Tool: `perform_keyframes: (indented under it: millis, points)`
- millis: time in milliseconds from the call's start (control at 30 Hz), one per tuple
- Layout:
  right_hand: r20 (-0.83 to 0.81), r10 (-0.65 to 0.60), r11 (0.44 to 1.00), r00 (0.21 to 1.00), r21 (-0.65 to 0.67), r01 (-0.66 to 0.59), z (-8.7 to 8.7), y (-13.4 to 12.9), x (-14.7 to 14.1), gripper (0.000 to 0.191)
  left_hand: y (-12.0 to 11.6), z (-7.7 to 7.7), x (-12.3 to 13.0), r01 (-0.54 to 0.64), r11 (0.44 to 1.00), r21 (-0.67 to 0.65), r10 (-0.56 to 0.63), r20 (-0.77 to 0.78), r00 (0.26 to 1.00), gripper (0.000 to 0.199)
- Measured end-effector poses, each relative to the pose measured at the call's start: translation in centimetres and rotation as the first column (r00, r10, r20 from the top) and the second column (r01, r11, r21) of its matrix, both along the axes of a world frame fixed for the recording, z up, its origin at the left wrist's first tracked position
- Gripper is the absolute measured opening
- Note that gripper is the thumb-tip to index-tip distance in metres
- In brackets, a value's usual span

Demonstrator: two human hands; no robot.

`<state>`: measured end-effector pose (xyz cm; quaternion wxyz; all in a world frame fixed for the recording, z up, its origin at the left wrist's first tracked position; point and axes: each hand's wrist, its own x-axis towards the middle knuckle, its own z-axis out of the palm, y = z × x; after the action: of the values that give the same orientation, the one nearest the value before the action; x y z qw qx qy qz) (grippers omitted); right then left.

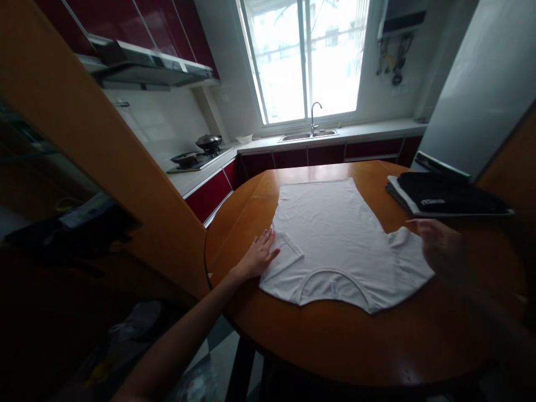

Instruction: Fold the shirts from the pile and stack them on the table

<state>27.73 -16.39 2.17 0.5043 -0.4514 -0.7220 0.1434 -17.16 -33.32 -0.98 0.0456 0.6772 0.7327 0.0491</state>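
A white T-shirt (335,229) lies spread on the round wooden table, its neck opening toward me and its hem toward the window. The sleeve on the left is folded inward over the body. My left hand (258,255) rests flat on that side, fingers apart at the shirt's edge. Beside the sleeve on the right is my right hand (439,243), blurred by motion; its fingers look bent, and whether they hold any cloth cannot be made out.
Dark folded clothes (452,192) are stacked at the table's (234,229) right. Beyond stand a counter with a sink (310,135), a stove with pans (208,142) and a window. An orange panel (125,167) rises at the left.
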Motion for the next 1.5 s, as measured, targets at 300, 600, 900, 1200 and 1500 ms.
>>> perform_keyframes:
  millis: [300, 600, 900, 1200, 1500]
  points:
    - [0.082, -0.143, 0.988, 0.986, -0.044, 0.147, -3.9, 0.0, 3.9, 0.027, 2.8, -0.7, 1.2, 0.032, 0.998, -0.058, -0.034, -0.026, 0.999, 0.075]
    - [0.183, -0.361, 0.928, 0.915, -0.026, 0.371, -6.6, 1.4, 5.6, 0.032, 7.2, 3.2, 5.7, 0.130, 0.989, 0.074, -0.130, -0.001, 0.991, 0.077]
    - [0.441, -0.471, 0.841, 0.764, -0.035, 0.539, -7.1, 0.8, 5.9, 0.040, 12.5, 2.1, 19.8, 0.590, 0.808, 0.003, -0.586, 0.108, 0.803, 0.078]
    - [0.480, -0.414, 0.832, 0.773, -0.145, 0.535, -6.3, 0.2, 5.3, 0.035, 12.3, -1.5, 23.2, 0.647, 0.756, 0.101, -0.654, 0.074, 0.753, 0.065]
    - [0.454, -0.378, 0.864, 0.807, -0.141, 0.484, -6.4, 0.3, 5.4, 0.034, 12.2, -0.8, 23.5, 0.627, 0.776, 0.071, -0.631, 0.063, 0.773, 0.063]
